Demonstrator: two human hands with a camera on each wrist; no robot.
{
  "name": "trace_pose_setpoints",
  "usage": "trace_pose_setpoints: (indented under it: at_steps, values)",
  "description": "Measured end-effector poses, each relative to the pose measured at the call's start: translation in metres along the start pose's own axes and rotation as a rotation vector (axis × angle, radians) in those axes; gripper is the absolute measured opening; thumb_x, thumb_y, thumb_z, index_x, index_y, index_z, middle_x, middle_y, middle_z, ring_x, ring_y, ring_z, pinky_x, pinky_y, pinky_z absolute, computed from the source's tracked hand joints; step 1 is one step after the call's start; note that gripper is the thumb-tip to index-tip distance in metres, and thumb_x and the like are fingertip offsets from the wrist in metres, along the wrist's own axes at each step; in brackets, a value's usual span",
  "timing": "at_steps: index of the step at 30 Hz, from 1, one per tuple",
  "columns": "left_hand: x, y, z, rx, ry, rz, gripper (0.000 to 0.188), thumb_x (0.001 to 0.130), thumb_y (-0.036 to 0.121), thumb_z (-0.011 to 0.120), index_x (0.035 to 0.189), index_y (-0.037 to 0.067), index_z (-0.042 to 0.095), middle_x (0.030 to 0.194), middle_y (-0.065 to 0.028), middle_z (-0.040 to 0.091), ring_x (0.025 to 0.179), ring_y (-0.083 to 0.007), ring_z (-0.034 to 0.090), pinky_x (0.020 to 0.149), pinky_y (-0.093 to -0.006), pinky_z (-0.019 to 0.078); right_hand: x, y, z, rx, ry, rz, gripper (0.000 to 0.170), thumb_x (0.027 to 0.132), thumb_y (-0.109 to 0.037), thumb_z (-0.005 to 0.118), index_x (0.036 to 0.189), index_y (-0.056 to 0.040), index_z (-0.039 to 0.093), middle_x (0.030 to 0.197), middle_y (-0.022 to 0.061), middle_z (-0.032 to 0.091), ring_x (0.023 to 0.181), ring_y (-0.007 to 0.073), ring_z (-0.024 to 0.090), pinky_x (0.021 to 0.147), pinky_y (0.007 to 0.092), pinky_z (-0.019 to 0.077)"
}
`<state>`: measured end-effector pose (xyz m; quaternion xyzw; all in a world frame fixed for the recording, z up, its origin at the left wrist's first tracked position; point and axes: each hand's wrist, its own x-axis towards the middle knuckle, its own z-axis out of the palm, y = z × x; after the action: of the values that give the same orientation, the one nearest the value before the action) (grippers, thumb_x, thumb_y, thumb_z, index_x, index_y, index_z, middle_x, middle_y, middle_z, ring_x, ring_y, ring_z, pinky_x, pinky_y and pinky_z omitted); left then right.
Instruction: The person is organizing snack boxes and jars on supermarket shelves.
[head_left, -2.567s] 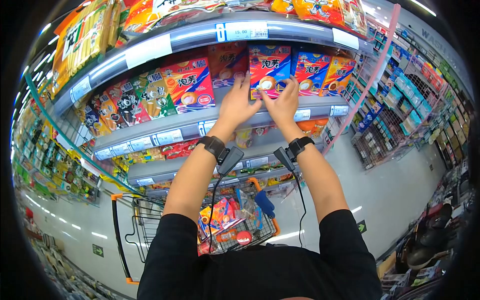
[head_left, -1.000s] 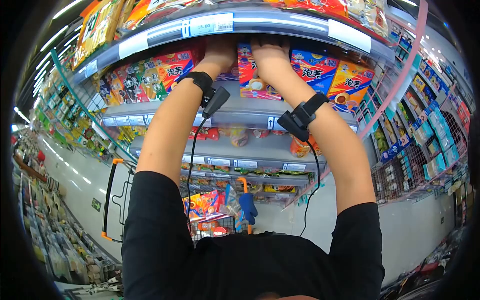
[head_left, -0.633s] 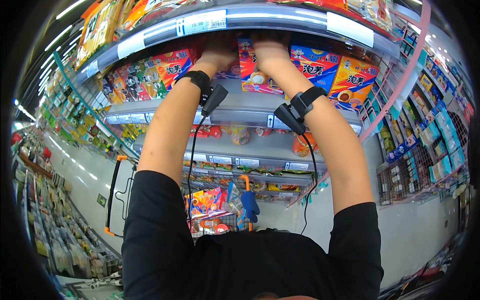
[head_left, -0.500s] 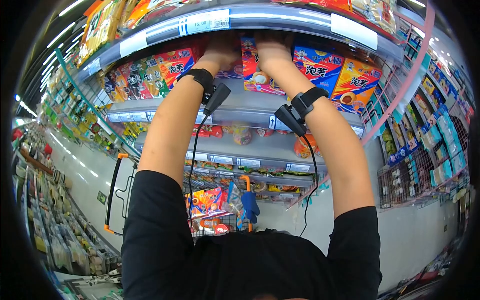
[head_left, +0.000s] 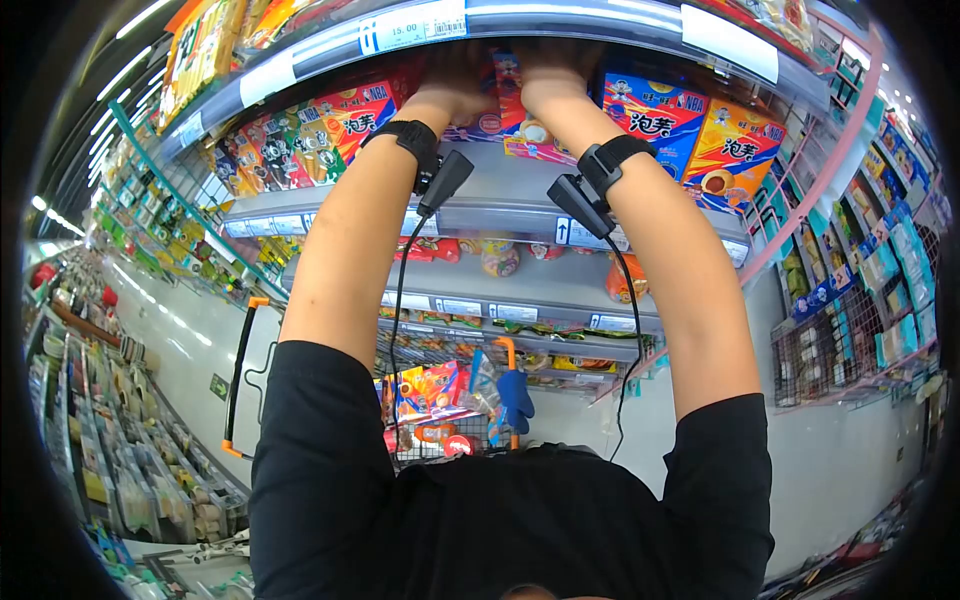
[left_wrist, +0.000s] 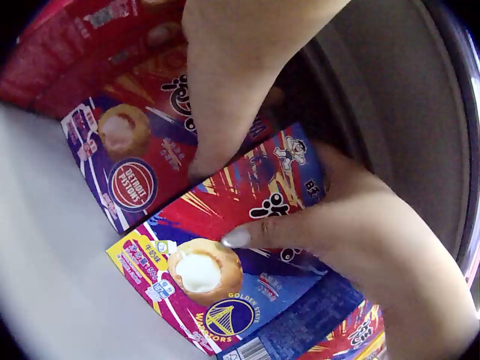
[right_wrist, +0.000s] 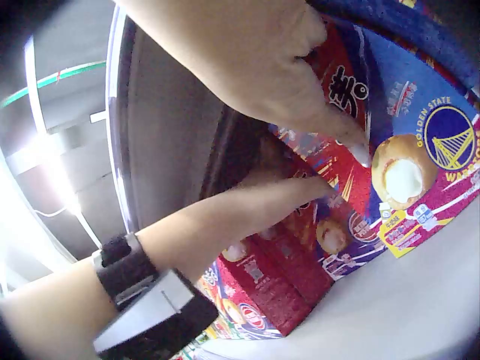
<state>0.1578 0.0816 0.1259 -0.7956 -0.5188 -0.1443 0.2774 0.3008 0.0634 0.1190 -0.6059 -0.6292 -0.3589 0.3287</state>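
Note:
Both hands reach into the shelf under the upper ledge. My right hand (right_wrist: 247, 52) holds a red and blue cream puff box (left_wrist: 199, 274) with a Golden State Warriors logo, its thumb across the front and fingers over the top edge. To its left, my left hand (right_wrist: 247, 206) is at a darker cream puff box (left_wrist: 154, 150) with a Detroit Pistons logo, set a little deeper. The left thumb lies on that box's front near the seam between the two boxes; the other fingers are mostly hidden, so I cannot tell whether they grip.
A blue snack box (head_left: 650, 125) and an orange one (head_left: 735, 155) stand on the right; more boxes (head_left: 275, 150) line the left. The upper ledge (head_left: 560, 20) overhangs the hands. A shopping cart with colourful snack packs (head_left: 430, 390) stands below. A pink post (head_left: 815, 190) borders the right side.
Both hands went from the Warriors box's front, 2.6 seconds ago, up and deeper into the shelf, the left one shifting to the box beside it. Over the last second they stay there; the view shifts slightly.

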Motion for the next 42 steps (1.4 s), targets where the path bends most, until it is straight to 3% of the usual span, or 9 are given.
trace_pose_setpoints:
  at_steps: [2,11,14,21,27,33,34,37,42]
  values:
    - [-0.002,0.001,0.0,-0.053,0.01,-0.036,0.108,0.053,0.036,0.072,0.141,-0.002,0.021,0.14,-0.0274,0.027,0.13,-0.0419,0.027,0.107,-0.0453,0.0291,-0.003,0.0,-0.009,-0.023,-0.056,-0.023,0.051,0.085,-0.021,0.052,0.134,-0.0321,0.04,0.145,0.0114,0.028,0.137,0.0331,0.019,0.097,0.0716,0.0091]
    - [-0.004,0.005,-0.006,-0.069,0.049,-0.001,0.106,0.057,0.043,0.075,0.138,-0.003,0.026,0.139,-0.029,0.029,0.13,-0.0424,0.028,0.108,-0.0427,0.0267,0.019,0.003,0.039,-0.046,0.255,0.041,0.034,0.089,-0.027,0.048,0.122,-0.0224,0.057,0.127,0.0101,0.051,0.121,0.0326,0.044,0.093,0.0562,0.0309]
    - [-0.005,0.005,-0.006,-0.106,0.024,-0.01,0.104,0.058,0.044,0.075,0.137,-0.004,0.027,0.138,-0.0294,0.029,0.129,-0.0422,0.029,0.109,-0.0422,0.0258,0.024,-0.003,0.053,-0.05,0.052,0.139,0.039,0.095,-0.03,0.038,0.13,-0.0194,0.048,0.14,0.0049,0.041,0.131,0.0282,0.033,0.103,0.0587,0.0189]
    - [-0.003,0.001,0.005,-0.053,0.127,0.016,0.097,0.06,0.042,0.073,0.136,0.0,0.032,0.136,-0.0274,0.032,0.128,-0.0419,0.03,0.108,-0.0429,0.0266,0.008,-0.005,0.039,0.013,0.072,0.085,0.044,0.091,-0.026,0.045,0.134,-0.0171,0.043,0.138,0.0114,0.04,0.13,0.0334,0.032,0.101,0.0623,0.0207]
    - [-0.003,0.006,-0.009,0.052,-0.139,0.04,0.097,0.062,0.044,0.075,0.14,0.006,0.032,0.142,-0.0189,0.031,0.133,-0.035,0.026,0.109,-0.0447,0.0246,-0.005,-0.008,0.043,0.054,-0.025,0.017,0.057,0.084,-0.019,0.054,0.137,-0.0167,0.034,0.138,0.0164,0.033,0.13,0.0379,0.029,0.098,0.0709,0.0184]
    - [-0.01,0.012,-0.014,0.054,-0.07,-0.018,0.095,0.063,0.042,0.075,0.141,0.013,0.03,0.148,-0.0163,0.023,0.137,-0.034,0.021,0.11,-0.0454,0.0255,-0.009,-0.003,0.024,0.086,-0.07,-0.041,0.06,0.081,-0.017,0.057,0.136,-0.0128,0.034,0.136,0.0161,0.036,0.132,0.0361,0.029,0.101,0.0714,0.0138]
    - [-0.009,0.021,-0.031,0.087,-0.229,-0.036,0.099,0.063,0.042,0.076,0.143,0.015,0.025,0.15,-0.0147,0.019,0.137,-0.034,0.02,0.11,-0.0474,0.025,-0.001,-0.002,0.027,0.129,-0.07,-0.026,0.06,0.081,-0.017,0.057,0.136,-0.0116,0.034,0.136,0.016,0.036,0.132,0.0353,0.029,0.101,0.0708,0.0138]
    - [-0.012,0.024,-0.023,-0.011,-0.136,-0.082,0.099,0.064,0.04,0.076,0.144,0.016,0.023,0.149,-0.0156,0.02,0.137,-0.0337,0.022,0.109,-0.0471,0.0259,-0.002,-0.002,0.015,0.228,-0.164,-0.036,0.061,0.08,-0.016,0.057,0.135,-0.0076,0.034,0.137,0.0163,0.038,0.132,0.0333,0.031,0.102,0.0678,0.0154]
    - [-0.042,0.031,0.004,-0.119,0.229,0.053,0.069,0.073,0.016,0.059,0.134,-0.005,0.034,0.138,-0.0274,0.033,0.13,-0.0394,0.032,0.107,-0.0437,0.0306,-0.035,0.007,-0.037,0.065,0.007,-0.248,0.063,0.073,-0.013,0.061,0.132,-0.0003,0.04,0.134,0.0188,0.042,0.128,0.0321,0.038,0.106,0.0551,0.023]
